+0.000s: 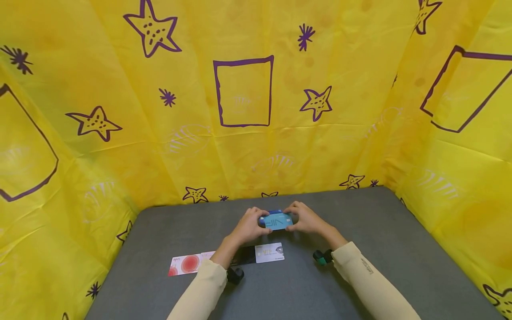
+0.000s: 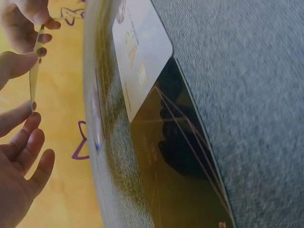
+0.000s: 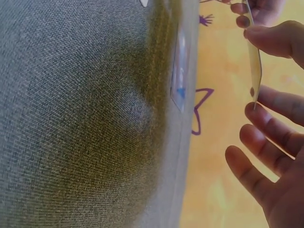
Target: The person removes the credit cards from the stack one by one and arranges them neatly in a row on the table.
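A light blue card is held upright between both hands above the grey table. My left hand pinches its left edge between thumb and fingers, and my right hand pinches the opposite edge. In the left wrist view the card appears nearly edge-on, the left hand at its near end. The right wrist view likewise shows the card side-on, with the right hand gripping it. Behind it, mostly covered, is a darker blue card.
Nearer the body lies a row of cards: a white one with red circles, a glossy black one partly behind the left forearm, and a silver-white one. Yellow patterned cloth walls the grey table at the back and sides.
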Available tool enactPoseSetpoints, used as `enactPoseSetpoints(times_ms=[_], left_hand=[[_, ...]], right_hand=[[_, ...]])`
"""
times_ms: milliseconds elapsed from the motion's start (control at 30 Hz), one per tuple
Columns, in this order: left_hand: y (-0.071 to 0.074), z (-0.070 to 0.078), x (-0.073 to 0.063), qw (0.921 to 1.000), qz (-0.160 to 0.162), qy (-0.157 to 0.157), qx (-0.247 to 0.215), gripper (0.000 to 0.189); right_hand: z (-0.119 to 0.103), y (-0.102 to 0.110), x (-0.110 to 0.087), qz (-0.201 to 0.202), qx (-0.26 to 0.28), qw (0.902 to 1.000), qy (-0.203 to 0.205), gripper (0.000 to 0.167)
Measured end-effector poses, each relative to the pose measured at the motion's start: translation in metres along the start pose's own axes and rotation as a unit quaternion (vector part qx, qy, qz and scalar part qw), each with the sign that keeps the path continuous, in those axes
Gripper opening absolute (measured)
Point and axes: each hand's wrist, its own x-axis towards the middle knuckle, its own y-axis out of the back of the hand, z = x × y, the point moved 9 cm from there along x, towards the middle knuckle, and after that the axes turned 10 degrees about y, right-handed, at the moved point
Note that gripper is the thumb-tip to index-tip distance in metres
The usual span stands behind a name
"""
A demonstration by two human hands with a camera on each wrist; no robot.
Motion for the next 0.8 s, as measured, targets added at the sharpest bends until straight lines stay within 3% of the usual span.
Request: enactPoseSetpoints(times_ms=[800], left_hand=[[-0.022, 0.013, -0.011, 0.9998, -0.02, 0.003, -0.002, 0.052]], right_hand=[[0.003, 0.001, -0.028, 0.0, 0.007, 1.0, -0.004, 0.048]])
